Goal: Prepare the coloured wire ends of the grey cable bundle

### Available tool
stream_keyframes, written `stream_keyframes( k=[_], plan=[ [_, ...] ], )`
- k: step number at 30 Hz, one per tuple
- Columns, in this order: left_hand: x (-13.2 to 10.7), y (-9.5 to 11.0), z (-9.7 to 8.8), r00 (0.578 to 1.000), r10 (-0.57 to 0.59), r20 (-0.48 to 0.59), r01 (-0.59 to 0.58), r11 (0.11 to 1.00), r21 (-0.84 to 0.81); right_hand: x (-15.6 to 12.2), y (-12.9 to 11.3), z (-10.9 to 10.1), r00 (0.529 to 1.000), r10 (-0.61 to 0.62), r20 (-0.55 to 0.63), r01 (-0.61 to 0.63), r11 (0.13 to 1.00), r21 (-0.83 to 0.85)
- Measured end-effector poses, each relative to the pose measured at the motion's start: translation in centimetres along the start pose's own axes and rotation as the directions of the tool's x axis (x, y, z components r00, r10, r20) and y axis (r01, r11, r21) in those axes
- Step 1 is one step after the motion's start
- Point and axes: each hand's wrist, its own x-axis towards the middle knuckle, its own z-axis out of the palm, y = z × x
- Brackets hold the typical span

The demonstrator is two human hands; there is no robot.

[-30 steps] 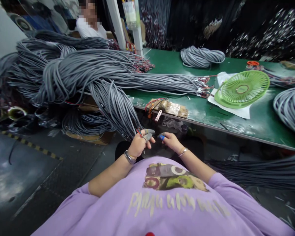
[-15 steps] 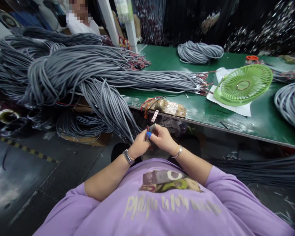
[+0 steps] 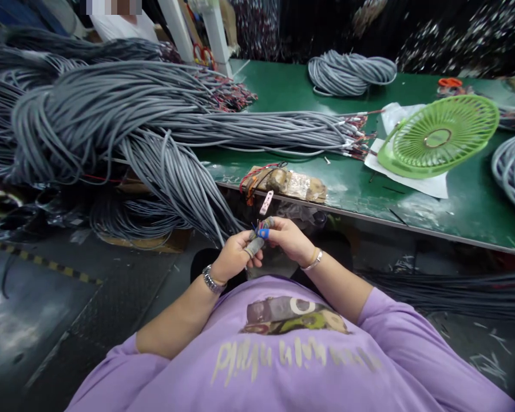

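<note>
In front of my chest, my two hands meet at the end of a grey cable whose thin coloured wires [image 3: 258, 225] show between the fingertips. My left hand [image 3: 234, 256] is closed on the cable end; a grey wrap covers its thumb. My right hand [image 3: 289, 241] pinches the wires, with a blue wrap on the thumb and a grey one on a finger. The fingers partly hide what they hold. A thick bundle of grey cables [image 3: 184, 177] hangs off the table edge down towards my left hand.
The green table [image 3: 278, 91] carries more grey cables [image 3: 249, 129], a coiled cable [image 3: 352, 73], a green fan [image 3: 442, 137] on white paper and orange-handled scissors [image 3: 450, 83]. A taped block [image 3: 300, 186] lies at its front edge. Across the table is a person in white [image 3: 124, 26].
My left hand has shifted slightly left and turned, so its wrapped thumb now shows. The coloured wires are more visible. The camera view has tilted down a little.
</note>
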Motion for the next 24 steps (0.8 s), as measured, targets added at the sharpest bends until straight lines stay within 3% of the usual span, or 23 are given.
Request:
stream_keyframes(
  k=[5, 11, 14, 17, 21, 24],
  plan=[
    [0.1, 0.2, -0.1, 0.999, 0.026, -0.036, -0.027, 1.000, -0.015, 0.6, 0.3, -0.1, 0.999, -0.020, -0.046, 0.019, 1.000, -0.014],
    [0.3, -0.5, 0.7, 0.970, 0.113, -0.215, -0.126, 0.991, -0.048, 1.0, 0.5, -0.2, 0.996, -0.013, -0.083, 0.016, 0.999, 0.041],
    [0.6, -0.8, 1.2, 0.945, 0.074, -0.319, -0.134, 0.976, -0.171, 0.7, 1.0, 0.0, 0.991, -0.023, -0.134, 0.028, 0.999, 0.040],
    [0.8, -0.6, 1.4, 0.922, 0.004, -0.387, -0.136, 0.939, -0.314, 0.3, 1.5, 0.2, 0.980, -0.119, -0.157, 0.113, 0.993, -0.046],
    [0.6, -0.4, 1.3, 0.916, -0.038, -0.399, -0.134, 0.908, -0.396, -0.4, 1.8, 0.2, 0.965, -0.239, -0.108, 0.213, 0.955, -0.206],
    [0.3, -0.4, 1.3, 0.924, -0.046, -0.380, -0.109, 0.920, -0.377, -0.8, 1.6, -0.1, 0.971, -0.228, -0.077, 0.203, 0.948, -0.245]
  ],
)
